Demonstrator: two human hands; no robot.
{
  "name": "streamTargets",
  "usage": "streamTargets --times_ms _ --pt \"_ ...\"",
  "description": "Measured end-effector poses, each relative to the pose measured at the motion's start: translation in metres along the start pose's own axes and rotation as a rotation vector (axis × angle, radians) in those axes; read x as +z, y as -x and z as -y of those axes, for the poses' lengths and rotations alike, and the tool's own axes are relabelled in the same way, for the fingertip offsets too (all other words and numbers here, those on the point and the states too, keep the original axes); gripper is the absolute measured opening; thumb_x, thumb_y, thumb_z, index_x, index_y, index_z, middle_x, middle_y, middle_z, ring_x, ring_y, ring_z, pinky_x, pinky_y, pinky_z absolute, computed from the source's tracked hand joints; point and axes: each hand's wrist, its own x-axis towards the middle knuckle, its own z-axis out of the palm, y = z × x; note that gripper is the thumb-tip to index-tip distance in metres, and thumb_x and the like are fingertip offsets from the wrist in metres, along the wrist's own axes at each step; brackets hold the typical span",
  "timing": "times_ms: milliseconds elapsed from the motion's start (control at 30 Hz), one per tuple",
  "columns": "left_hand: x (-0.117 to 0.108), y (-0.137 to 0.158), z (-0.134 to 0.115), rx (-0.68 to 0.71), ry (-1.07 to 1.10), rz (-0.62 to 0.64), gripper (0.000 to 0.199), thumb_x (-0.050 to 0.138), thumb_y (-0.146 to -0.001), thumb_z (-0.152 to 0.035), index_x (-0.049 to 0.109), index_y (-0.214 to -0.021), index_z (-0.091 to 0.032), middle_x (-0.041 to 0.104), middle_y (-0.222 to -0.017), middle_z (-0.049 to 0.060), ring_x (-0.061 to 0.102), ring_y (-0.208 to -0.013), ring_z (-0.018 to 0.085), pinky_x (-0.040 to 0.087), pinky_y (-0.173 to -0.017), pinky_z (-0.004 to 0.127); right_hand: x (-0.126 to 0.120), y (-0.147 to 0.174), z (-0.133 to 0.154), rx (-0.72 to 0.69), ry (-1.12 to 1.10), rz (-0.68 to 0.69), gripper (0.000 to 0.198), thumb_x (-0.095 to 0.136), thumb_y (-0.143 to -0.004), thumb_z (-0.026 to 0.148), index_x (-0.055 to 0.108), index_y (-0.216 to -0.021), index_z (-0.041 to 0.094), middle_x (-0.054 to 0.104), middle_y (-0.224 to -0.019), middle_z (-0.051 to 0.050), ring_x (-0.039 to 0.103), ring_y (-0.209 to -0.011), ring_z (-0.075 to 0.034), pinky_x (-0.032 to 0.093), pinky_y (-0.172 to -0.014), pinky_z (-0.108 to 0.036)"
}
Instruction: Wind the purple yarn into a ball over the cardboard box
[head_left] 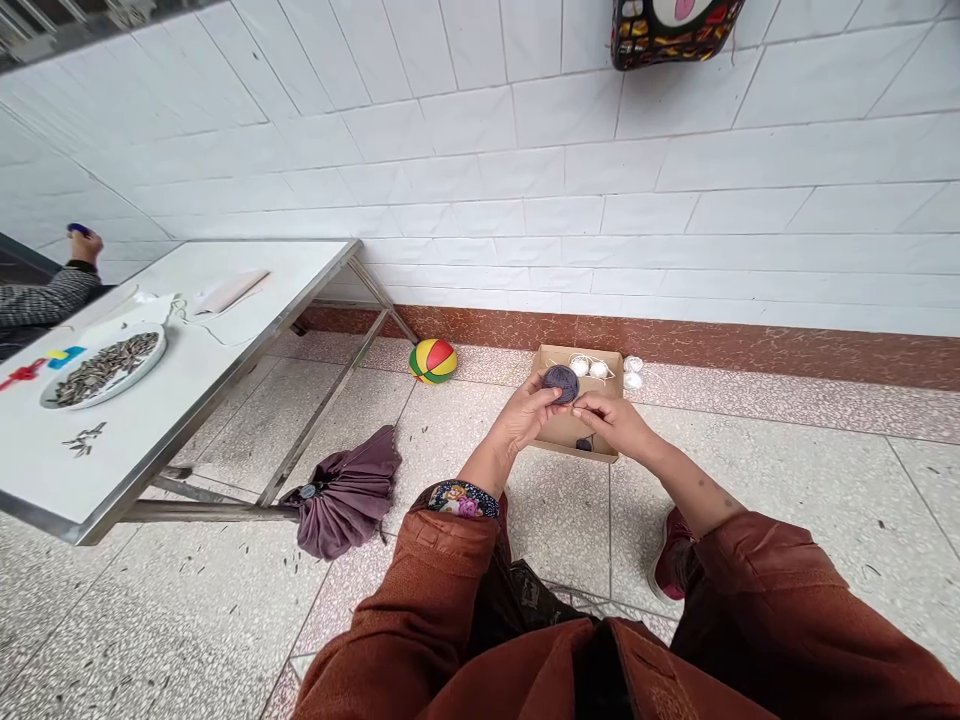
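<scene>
A dark grey-purple ball of yarn is gripped in my left hand, with the thumb across its front. Close beside it, my right hand pinches at the lower right of the ball; a strand seems to lie between its fingertips, though it is too thin to be sure. Below both hands a shallow cardboard box rests on the floor. White yarn balls lie at the back of the box, and a small dark piece of yarn is near its front.
Two white balls sit right of the box. Left of it are a colourful ball and a folded purple umbrella by the table. A plate of seeds stands on the table. Another person's hand shows at far left.
</scene>
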Motion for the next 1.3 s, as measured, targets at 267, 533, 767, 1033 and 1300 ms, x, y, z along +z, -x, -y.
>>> streamTargets --times_ms 267,533,767,1033,1300 --pt "-0.001 0.003 0.008 0.058 -0.384 0.001 0.051 0.086 -0.061 -0.023 0.066 -0.107 -0.018 0.068 -0.099 0.003 0.060 -0.090 0.016 0.046 -0.090 0.034 -0.014 -0.014 0.015 -0.059 -0.071 -0.183 0.022 0.064 -0.095 0.043 0.071 -0.085 0.024 0.066 -0.080 -0.003 0.059 -0.076 -0.019 0.047 -0.074 -0.034" --pt "-0.005 0.010 0.000 0.053 -0.094 0.191 0.063 0.088 -0.066 -0.029 0.064 -0.124 -0.022 0.066 -0.119 0.008 0.061 -0.099 0.018 0.047 -0.082 0.029 0.003 -0.018 -0.013 0.165 -0.088 -0.156 0.028 0.057 -0.092 0.045 0.064 -0.079 0.022 0.063 -0.074 -0.002 0.058 -0.072 -0.020 0.045 -0.068 -0.032" --pt "-0.010 -0.001 0.004 0.154 -0.183 -0.052 0.051 0.083 -0.063 -0.024 0.067 -0.112 -0.018 0.069 -0.107 0.006 0.062 -0.101 0.019 0.045 -0.098 0.035 0.008 -0.003 0.013 -0.043 -0.013 0.055 0.022 0.060 -0.095 0.040 0.067 -0.082 0.022 0.063 -0.073 0.000 0.056 -0.064 -0.016 0.042 -0.065 -0.031" --pt "-0.001 0.009 0.007 0.085 -0.365 0.244 0.075 0.084 -0.066 -0.024 0.058 -0.136 -0.026 0.066 -0.123 0.008 0.061 -0.110 0.023 0.045 -0.097 0.038 -0.015 -0.013 0.013 0.002 -0.049 -0.258 0.023 0.061 -0.094 0.042 0.067 -0.081 0.023 0.066 -0.079 -0.003 0.060 -0.076 -0.020 0.048 -0.074 -0.034" --pt "-0.001 0.001 0.007 0.051 -0.040 0.088 0.058 0.086 -0.066 -0.030 0.067 -0.120 -0.021 0.067 -0.118 0.008 0.062 -0.100 0.018 0.046 -0.084 0.030 0.003 -0.004 -0.008 0.109 0.049 -0.111 0.026 0.055 -0.094 0.040 0.059 -0.076 0.023 0.063 -0.072 -0.002 0.056 -0.068 -0.018 0.043 -0.066 -0.030"
